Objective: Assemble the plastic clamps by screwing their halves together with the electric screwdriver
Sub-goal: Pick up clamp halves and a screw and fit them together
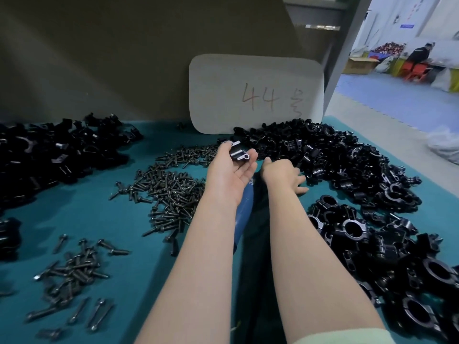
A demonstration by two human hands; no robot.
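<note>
**Light, stiff, glossy plastic: pinch it by the flat sides**

Head view: your left hand (231, 170) lies palm up over the middle of the tabletop (99, 219). Its grip is curled loosely round one black clamp half (238, 153), thumb above and fingertips beneath. Your right hand (283, 173) has its grip spread and holds nothing, fingers down at the edge of the pile of halves (335, 157) toward the far right corner. The half looks light, rigid and probably slippery, so pinch across its flat sides and leave the screw ear free. The screwdriver (244, 212) lies under your forearms, with the screws (171, 192) just left of it.
</note>
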